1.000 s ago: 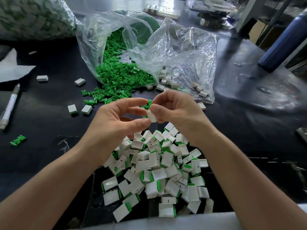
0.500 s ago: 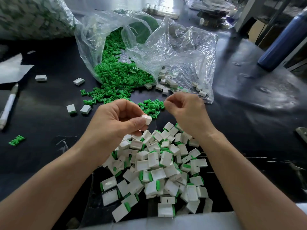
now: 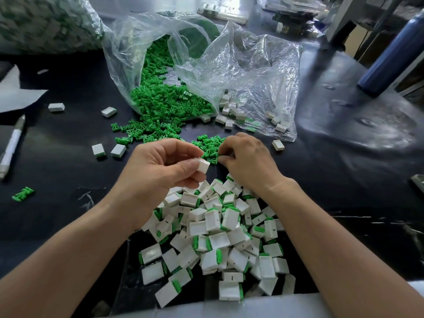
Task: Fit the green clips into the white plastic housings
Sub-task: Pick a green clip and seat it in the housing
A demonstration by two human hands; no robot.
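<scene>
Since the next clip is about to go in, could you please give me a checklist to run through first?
1. Left hand pinches a white housing: ok.
2. Right hand down on the loose green clips: ok.
3. One clip pinched in its fingers: cannot tell.
4. Housing opening turned toward that hand: cannot tell.
5. Clip seated in the held housing: not ok, no green shows.
</scene>
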